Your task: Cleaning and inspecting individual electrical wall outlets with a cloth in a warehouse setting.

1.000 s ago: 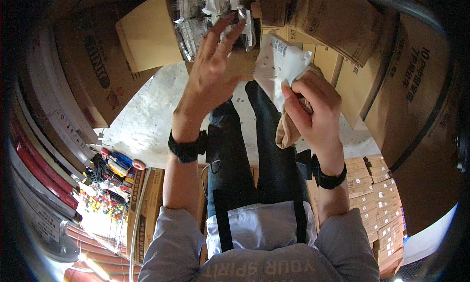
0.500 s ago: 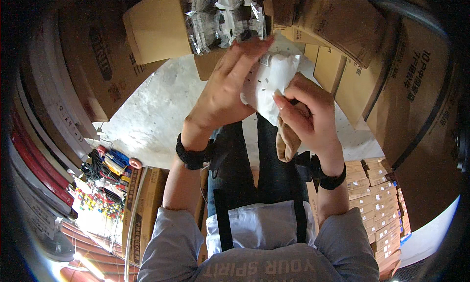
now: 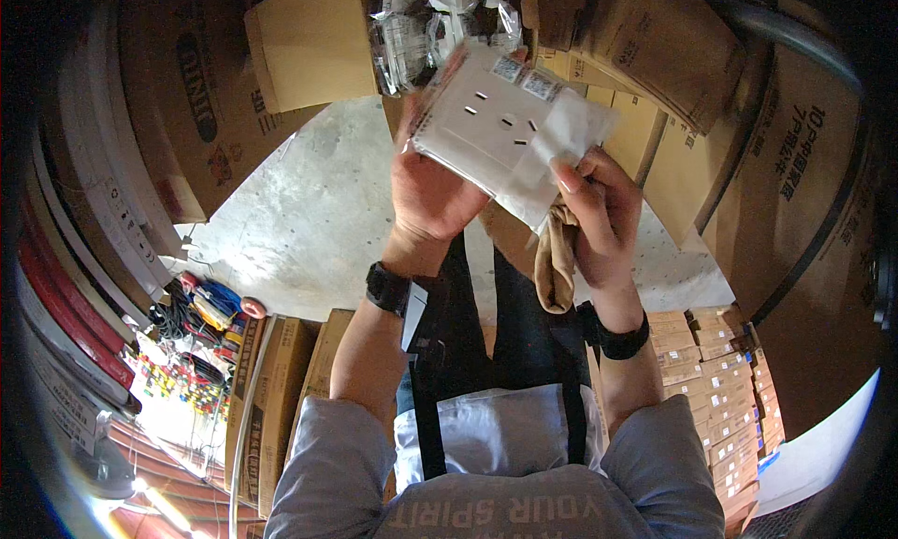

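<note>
A white wall socket (image 3: 496, 118) in a clear plastic bag is held above the floor, its slotted face turned up toward me. My right hand (image 3: 603, 202) pinches the bag's loose end between thumb and fingers. A tan cloth (image 3: 557, 263) hangs from the same hand. My left hand (image 3: 430, 193) supports the socket from behind, palm up; most of its fingers are hidden, with one fingertip just showing past the far edge. Beyond the socket, an opened carton (image 3: 309, 52) has several clear-bagged items (image 3: 458, 24) beside its raised flap.
Large cardboard boxes (image 3: 178, 99) rise at the left, and more boxes (image 3: 776, 174) stand at the right. Small brown cartons (image 3: 720, 380) are stacked low on the right. Coloured cable coils and small parts (image 3: 201, 333) lie at the lower left. Grey floor (image 3: 299, 202) shows between.
The bagged socket has turned from a steep angle to show its full face. My left hand has moved from its side to beneath it; my right hand keeps its pinch.
</note>
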`<state>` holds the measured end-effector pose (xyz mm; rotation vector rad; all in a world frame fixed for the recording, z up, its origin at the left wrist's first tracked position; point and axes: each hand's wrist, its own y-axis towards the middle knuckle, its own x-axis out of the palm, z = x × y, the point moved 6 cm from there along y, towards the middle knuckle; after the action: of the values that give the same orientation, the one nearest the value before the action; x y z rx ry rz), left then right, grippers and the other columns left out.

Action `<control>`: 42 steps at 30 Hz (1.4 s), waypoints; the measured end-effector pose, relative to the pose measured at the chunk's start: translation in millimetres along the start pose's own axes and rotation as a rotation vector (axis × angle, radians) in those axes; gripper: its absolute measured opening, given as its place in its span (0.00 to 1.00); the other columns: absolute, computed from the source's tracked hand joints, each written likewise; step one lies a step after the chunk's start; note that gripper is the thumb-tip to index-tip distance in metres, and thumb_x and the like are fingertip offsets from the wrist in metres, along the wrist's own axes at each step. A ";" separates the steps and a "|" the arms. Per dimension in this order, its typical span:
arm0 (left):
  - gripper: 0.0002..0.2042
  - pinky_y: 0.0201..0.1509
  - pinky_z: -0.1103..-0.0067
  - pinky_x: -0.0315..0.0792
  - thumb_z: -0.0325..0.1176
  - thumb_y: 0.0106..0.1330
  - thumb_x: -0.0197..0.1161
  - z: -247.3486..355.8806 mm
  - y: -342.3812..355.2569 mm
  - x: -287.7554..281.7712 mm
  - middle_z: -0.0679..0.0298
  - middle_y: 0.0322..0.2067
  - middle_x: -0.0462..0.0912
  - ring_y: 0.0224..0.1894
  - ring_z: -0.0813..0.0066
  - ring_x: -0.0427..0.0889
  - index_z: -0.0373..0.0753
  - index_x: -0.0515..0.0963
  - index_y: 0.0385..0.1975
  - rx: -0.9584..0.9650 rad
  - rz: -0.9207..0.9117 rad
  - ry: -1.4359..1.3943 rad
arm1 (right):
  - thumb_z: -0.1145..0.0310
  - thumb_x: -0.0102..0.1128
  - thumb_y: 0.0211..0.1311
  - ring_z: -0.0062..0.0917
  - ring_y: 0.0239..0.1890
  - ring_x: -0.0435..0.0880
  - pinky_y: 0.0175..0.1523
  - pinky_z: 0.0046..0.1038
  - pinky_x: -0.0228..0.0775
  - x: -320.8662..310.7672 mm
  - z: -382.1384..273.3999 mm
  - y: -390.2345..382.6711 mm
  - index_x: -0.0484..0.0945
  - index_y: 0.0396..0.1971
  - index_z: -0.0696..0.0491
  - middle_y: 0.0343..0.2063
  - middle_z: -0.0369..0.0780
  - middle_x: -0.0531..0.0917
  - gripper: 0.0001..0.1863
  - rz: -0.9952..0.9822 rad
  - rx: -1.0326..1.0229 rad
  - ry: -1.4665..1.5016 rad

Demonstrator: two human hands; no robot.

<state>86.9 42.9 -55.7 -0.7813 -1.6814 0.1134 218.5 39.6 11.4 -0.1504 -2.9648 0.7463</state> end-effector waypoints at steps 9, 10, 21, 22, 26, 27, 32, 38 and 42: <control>0.46 0.66 0.57 0.54 0.76 0.52 0.35 -7.4 13.2 39.7 0.49 0.63 0.56 0.65 0.50 0.55 0.52 0.43 0.68 0.220 -0.076 0.581 | 0.60 0.58 0.60 0.12 0.25 0.65 0.30 0.16 0.57 13.4 29.0 0.0 0.70 0.21 0.54 0.19 0.30 0.70 0.15 0.021 0.219 0.128; 0.47 0.65 0.57 0.55 0.76 0.52 0.35 -3.9 14.9 35.6 0.48 0.62 0.57 0.64 0.50 0.57 0.52 0.43 0.67 0.232 0.002 0.648 | 0.59 0.59 0.60 0.12 0.25 0.66 0.30 0.16 0.58 14.1 35.7 -0.6 0.71 0.21 0.54 0.20 0.30 0.71 0.15 0.009 0.253 0.128; 0.48 0.62 0.59 0.62 0.75 0.54 0.34 40.5 -0.8 13.3 0.46 0.55 0.68 0.58 0.53 0.68 0.35 0.56 0.62 0.253 0.162 0.772 | 0.58 0.64 0.57 0.17 0.34 0.78 0.39 0.21 0.71 -11.2 60.6 -3.2 0.77 0.39 0.57 0.33 0.36 0.81 0.18 0.051 0.408 0.336; 0.48 0.62 0.59 0.62 0.75 0.55 0.34 44.2 -2.5 12.9 0.46 0.55 0.68 0.58 0.53 0.68 0.35 0.56 0.62 0.264 0.189 0.764 | 0.59 0.64 0.57 0.18 0.35 0.79 0.39 0.22 0.72 -15.6 58.9 -3.7 0.76 0.41 0.57 0.35 0.36 0.81 0.19 0.087 0.413 0.376; 0.47 0.61 0.59 0.64 0.74 0.56 0.35 48.8 -6.2 23.2 0.46 0.56 0.67 0.58 0.54 0.69 0.36 0.56 0.63 0.052 -0.260 0.178 | 0.62 0.62 0.59 0.20 0.43 0.79 0.46 0.24 0.71 -29.2 49.4 2.3 0.74 0.46 0.59 0.40 0.38 0.80 0.20 0.092 0.501 0.264; 0.47 0.61 0.60 0.64 0.74 0.56 0.35 51.8 -6.8 16.1 0.46 0.56 0.67 0.58 0.54 0.69 0.36 0.56 0.63 0.058 -0.220 0.198 | 0.61 0.59 0.61 0.22 0.47 0.77 0.50 0.26 0.71 -34.9 51.1 4.8 0.71 0.49 0.59 0.43 0.39 0.79 0.22 0.095 0.452 0.250; 0.44 0.60 0.60 0.65 0.71 0.59 0.33 48.8 -8.5 2.9 0.49 0.56 0.68 0.56 0.56 0.70 0.37 0.57 0.63 0.107 0.184 0.706 | 0.62 0.49 0.67 0.28 0.56 0.70 0.57 0.33 0.65 -44.7 44.5 0.9 0.62 0.59 0.55 0.56 0.41 0.70 0.24 0.327 0.194 0.234; 0.41 0.62 0.64 0.63 0.69 0.61 0.34 27.0 -2.1 -7.3 0.53 0.57 0.67 0.56 0.58 0.70 0.37 0.59 0.62 -0.074 0.042 0.227 | 0.48 0.42 0.64 0.45 0.68 0.49 0.68 0.48 0.33 40.6 -4.8 3.1 0.66 0.58 0.50 0.64 0.47 0.57 0.28 -0.189 -0.556 -0.904; 0.43 0.65 0.71 0.59 0.70 0.59 0.39 13.1 0.9 5.2 0.54 0.57 0.66 0.58 0.61 0.67 0.34 0.58 0.61 -0.149 -0.174 0.198 | 0.51 0.52 0.55 0.40 0.70 0.44 0.67 0.57 0.24 69.9 29.9 -12.8 0.67 0.59 0.37 0.67 0.42 0.53 0.29 -0.383 -0.514 -1.031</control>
<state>75.2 50.8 -55.4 -0.7281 -1.5733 -0.2062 145.1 22.4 -5.0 1.0521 -3.8305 -0.0737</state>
